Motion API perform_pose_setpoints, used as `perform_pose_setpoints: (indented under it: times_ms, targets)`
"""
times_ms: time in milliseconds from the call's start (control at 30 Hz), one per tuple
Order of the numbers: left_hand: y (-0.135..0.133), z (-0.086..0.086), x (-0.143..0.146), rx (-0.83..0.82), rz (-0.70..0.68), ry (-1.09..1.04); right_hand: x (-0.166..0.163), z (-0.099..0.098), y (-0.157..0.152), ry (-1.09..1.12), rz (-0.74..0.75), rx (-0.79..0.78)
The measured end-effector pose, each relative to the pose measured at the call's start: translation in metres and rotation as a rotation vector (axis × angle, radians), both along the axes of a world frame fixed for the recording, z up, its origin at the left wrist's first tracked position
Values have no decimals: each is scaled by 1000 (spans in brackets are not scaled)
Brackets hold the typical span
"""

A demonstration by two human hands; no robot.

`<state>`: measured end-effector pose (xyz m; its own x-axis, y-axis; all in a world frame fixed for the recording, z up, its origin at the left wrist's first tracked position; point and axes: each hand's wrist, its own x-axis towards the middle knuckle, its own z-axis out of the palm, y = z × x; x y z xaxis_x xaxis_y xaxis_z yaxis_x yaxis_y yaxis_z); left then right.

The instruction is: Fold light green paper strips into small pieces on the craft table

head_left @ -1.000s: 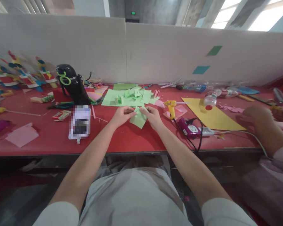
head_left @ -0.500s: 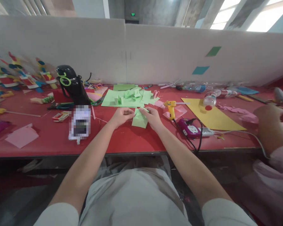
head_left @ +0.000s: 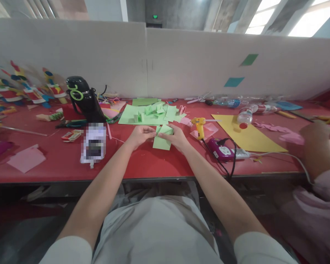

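Mid-frame, left hand [head_left: 139,137] and right hand [head_left: 179,137] pinch green paper [head_left: 162,143], fingers [head_left: 150,129] nearly together; best align edges before creasing.

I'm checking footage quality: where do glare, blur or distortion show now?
In the head view, windows at upper right are washed out; the co-worker's hand at far right looks blurred; the black bottle leans, perhaps from wide-angle stretch; coarse pixels hide an item left of the left hand.

Head-worn view, forward and down over red table [head_left: 151,167]
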<state>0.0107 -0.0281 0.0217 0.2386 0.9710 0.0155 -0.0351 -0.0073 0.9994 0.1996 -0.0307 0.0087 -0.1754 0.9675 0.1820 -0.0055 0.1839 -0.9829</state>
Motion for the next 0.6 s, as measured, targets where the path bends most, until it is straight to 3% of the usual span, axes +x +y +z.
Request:
perform_pose_setpoints:
  times_ms: [600]
  targets:
    - [-1,0,-1,11,-68,17,1,-5,3,-56,-64,10]
